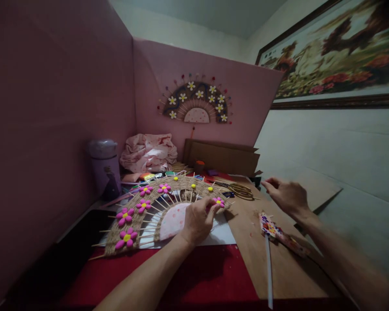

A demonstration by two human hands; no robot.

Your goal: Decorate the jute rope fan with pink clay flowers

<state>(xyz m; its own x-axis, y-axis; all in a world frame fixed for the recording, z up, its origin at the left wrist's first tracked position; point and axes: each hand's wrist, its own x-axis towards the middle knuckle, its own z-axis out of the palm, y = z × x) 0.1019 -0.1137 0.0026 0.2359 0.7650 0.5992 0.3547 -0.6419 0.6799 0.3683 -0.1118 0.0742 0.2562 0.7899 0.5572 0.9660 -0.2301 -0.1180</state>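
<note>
A fan-shaped craft piece (121, 233) of wound twine and thin sticks lies before me, with pink flowers with yellow centres along its band. Three yellow dots (193, 186) sit without petals near its top. My left hand (199, 219) reaches over the fan's pale, spotted half-round middle (172, 221), its fingers pinched at the edge of the pink flower (218, 201) at the right end. Raised off to the right, my right hand (288, 196) has thumb and fingertips pressed together; whatever is between them is too small to make out.
A flower-patterned glue gun (272, 229) with a white stick lies on the brown board (246, 242). Scissors (241, 190) rest behind the fan. A purple tumbler (105, 172), crumpled cloth (149, 153) and cardboard (222, 157) stand at the back. Another fan (197, 115) hangs on the pink panel.
</note>
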